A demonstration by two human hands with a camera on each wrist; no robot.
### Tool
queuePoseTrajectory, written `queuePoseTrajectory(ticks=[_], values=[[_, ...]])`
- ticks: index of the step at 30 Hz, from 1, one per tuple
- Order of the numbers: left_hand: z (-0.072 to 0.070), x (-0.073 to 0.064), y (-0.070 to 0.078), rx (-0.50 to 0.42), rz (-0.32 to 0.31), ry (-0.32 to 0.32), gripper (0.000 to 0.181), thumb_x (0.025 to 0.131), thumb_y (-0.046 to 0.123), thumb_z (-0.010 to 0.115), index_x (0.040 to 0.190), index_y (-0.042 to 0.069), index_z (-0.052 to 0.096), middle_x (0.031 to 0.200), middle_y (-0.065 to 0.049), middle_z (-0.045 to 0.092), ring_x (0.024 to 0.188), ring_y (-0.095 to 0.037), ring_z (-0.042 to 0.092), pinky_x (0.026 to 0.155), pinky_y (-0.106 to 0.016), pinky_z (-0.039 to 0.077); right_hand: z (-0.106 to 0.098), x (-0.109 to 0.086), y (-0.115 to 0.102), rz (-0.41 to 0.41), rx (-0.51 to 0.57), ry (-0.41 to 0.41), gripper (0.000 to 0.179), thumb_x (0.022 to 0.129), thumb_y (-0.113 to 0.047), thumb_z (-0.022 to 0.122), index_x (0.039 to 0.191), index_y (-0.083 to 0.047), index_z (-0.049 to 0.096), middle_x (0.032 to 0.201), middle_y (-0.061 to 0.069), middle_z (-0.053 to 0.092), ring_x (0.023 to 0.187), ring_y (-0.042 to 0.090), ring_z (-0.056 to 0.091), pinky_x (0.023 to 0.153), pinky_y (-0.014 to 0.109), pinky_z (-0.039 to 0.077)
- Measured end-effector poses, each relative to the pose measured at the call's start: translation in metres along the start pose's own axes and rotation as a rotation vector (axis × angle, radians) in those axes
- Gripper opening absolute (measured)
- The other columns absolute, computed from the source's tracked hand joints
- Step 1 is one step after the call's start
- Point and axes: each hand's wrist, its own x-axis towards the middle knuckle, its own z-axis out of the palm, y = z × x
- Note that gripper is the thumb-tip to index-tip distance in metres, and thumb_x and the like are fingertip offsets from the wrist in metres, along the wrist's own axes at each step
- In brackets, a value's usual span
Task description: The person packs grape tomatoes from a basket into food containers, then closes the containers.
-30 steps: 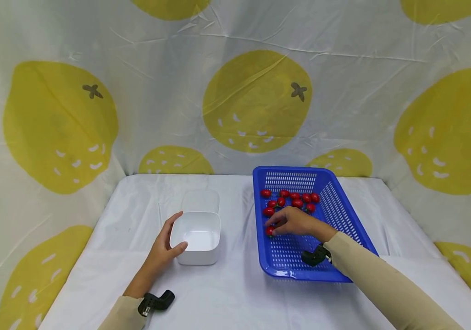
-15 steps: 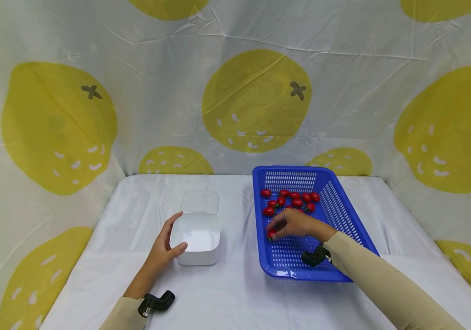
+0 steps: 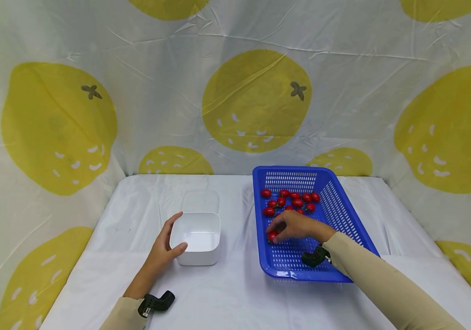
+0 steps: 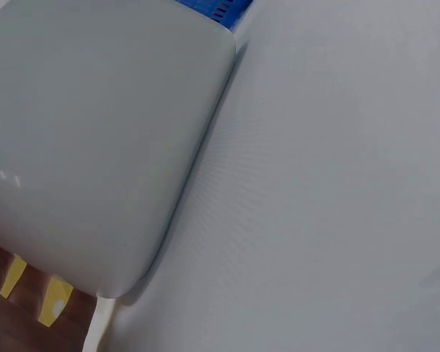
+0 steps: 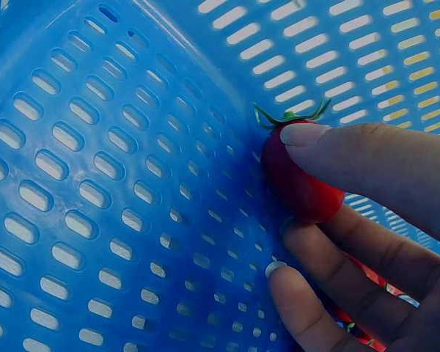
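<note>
Shifted slightly toward the near end of the blue basket [image 3: 301, 276] since the first head view are the right hand [image 3: 297, 224] and the red tomato [image 3: 273, 236] held by it; nearest, the white box [image 3: 198, 258] is clasped at its left side by the left hand [image 3: 163, 250], with the thumb laid at the near part of the rim and a finger set at the far corner; it is best steadied by a light clasp, with no squeeze on the wall; a little farther off, the tomato is pinched between the thumb and fingers of the right hand, low inside the basket near its left wall, with its green stalk end shown beside the thumb in the right wrist view; whether it is lifted off the slotted floor cannot be told; so smooth a fruit is judged likely to slip, so the pinch should be kept round its middle, firm but soft, and any lift made straight up, clear of the rim; beyond, the other tomatoes [image 3: 297, 202] are clustered in the basket and are better left unbrushed by the knuckles; farther back, a translucent piece [image 3: 201, 200] is laid behind the box; farthest, a lemon-printed curtain [image 3: 256, 101] is hung.
</note>
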Motion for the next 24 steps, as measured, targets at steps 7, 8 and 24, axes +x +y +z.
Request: queuePoseTrajectory(ticks=[7,8,24], values=[[0.0004,-0.0001,0.0008,0.018,0.002,0.005,0.077,0.087,0.003,0.062,0.152,0.019,0.024,0.144,-0.012,0.037,0.121,-0.016,0.046,0.09,-0.026,0.049,-0.0007,-0.0007,-0.0029,0.015,-0.001,-0.012,0.029,0.082,-0.016,0.078,0.109,-0.012,0.073,0.097,-0.004,0.069,0.083,0.014,0.06,0.076,0.025,0.053],[0.0004,-0.0001,0.0006,0.021,0.001,0.006,0.077,0.087,0.003,0.062,0.152,0.019,0.024,0.144,-0.012,0.037,0.121,-0.016,0.046,0.09,-0.025,0.048,-0.0008,-0.001,-0.0036,0.022,-0.001,-0.015,0.029,0.082,-0.016,0.078,0.109,-0.012,0.073,0.096,-0.004,0.069,0.083,0.014,0.06,0.076,0.026,0.053],[-0.0001,-0.0001,0.0,0.022,0.0,0.002,0.079,0.087,0.004,0.063,0.153,0.02,0.023,0.144,-0.013,0.037,0.122,-0.015,0.045,0.091,-0.025,0.048,-0.0029,-0.002,-0.0064,0.007,-0.048,-0.024,0.021,0.081,-0.015,0.078,0.102,-0.014,0.074,0.09,-0.006,0.067,0.082,0.015,0.058,0.075,0.028,0.053]])
